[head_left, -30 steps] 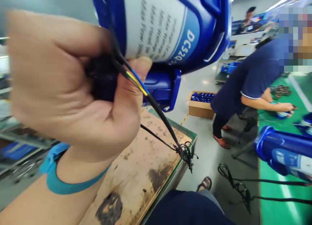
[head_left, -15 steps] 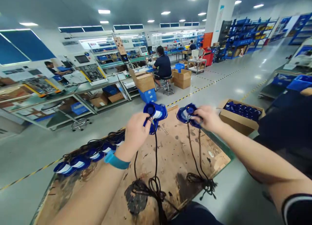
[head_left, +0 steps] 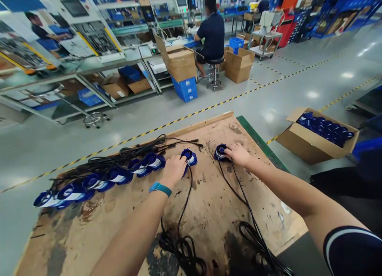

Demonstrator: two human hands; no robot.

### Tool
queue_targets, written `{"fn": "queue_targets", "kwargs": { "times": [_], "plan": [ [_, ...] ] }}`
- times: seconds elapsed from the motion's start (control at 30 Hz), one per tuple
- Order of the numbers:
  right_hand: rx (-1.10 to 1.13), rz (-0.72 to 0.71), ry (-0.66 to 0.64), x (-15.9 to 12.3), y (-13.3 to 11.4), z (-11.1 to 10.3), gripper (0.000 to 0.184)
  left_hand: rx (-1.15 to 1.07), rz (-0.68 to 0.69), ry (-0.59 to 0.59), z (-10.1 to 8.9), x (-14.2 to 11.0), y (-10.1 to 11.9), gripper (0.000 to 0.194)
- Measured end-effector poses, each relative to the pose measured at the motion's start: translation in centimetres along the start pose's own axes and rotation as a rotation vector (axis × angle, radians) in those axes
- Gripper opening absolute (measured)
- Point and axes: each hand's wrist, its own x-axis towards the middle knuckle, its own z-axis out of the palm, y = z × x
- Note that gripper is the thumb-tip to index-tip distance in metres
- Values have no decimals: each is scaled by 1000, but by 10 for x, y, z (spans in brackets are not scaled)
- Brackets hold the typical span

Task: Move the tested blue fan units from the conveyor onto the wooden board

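My left hand (head_left: 174,170), with a teal band at the wrist, closes on a dark blue plastic housing (head_left: 193,159) with a round black opening and a white label. A bit more blue shows beneath it, mostly covered by my fingers. To its right, my right hand (head_left: 238,154) grips a similar labelled blue housing (head_left: 217,155), low over the wooden tabletop (head_left: 209,208). Black cables run from both housings toward me, ending in a bundle (head_left: 182,248) on the left and loops (head_left: 253,236) on the right. More blue housings (head_left: 119,175) form a row left of my left hand.
Black cables (head_left: 134,150) lie behind the row, along the table's raised far edge. On the right, a cardboard box (head_left: 316,142) full of blue housings stands beyond the green table edge (head_left: 259,142). A person (head_left: 211,33) sits at a far bench.
Both hands have lowered the blue housings toward the tabletop. My view has tilted down, showing more of the table and the row of housings on the left.
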Motion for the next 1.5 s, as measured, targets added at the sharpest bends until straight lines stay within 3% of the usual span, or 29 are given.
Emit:
{"fn": "queue_targets", "kwargs": {
  "times": [0.13, 0.23, 0.37, 0.47, 0.53, 0.6, 0.67, 0.73, 0.8, 0.9, 1.0, 1.1, 1.2, 1.27, 1.37, 1.5],
  "plan": [
    [-18, -41, -12, -8, 3, -5, 33, -18, -41, 24, 8, 0, -9, 38],
    [-64, -47, -23, -18, 3, -8, 51, -26, -143, 68, 10, 0, -15, 58],
    [-151, 10, -28, -32, -3, -17, 66, -18, -206, 63, 9, 1, -17, 57],
    [-129, 129, 35, -53, -23, -33, 69, -89, -233, 85, 3, -2, -17, 61],
    [-16, 290, 148, -81, -56, -43, 56, -166, -234, 189, -2, -14, -18, 66],
    [194, 424, 226, -120, -107, -47, 36, -263, -224, 333, -5, -40, -21, 66],
    [446, 444, 160, -163, -173, -41, 35, -391, -239, 423, -6, -84, -27, 59],
    [601, 409, -6, -200, -243, -29, 49, -550, -328, 415, -2, -140, -30, 55],
    [650, 405, -145, -218, -304, -15, 76, -709, -478, 329, 5, -201, -26, 54],
    [602, 392, -267, -209, -357, -1, 104, -959, -692, 174, 22, -277, -6, 58],
    [516, 400, -351, -183, -368, 4, 85, -1310, -840, 40, 39, -318, 27, 68],
    [590, 481, -377, -172, -358, 8, 51, -1617, -911, -62, 46, -326, 57, 69],
    [985, 464, -386, -179, -351, 10, 32, -1851, -955, -78, 45, -319, 72, 60],
    [1300, 395, -406, -188, -352, 8, 32, -2005, -953, -95, 41, -313, 74, 55],
    [1522, 331, -278, -201, -359, 3, 41, -2120, -971, -14, 34, -308, 74, 53],
    [1398, 373, -5, -215, -359, 1, 51, -2099, -1063, 227, 23, -307, 79, 45]
  ]
}}
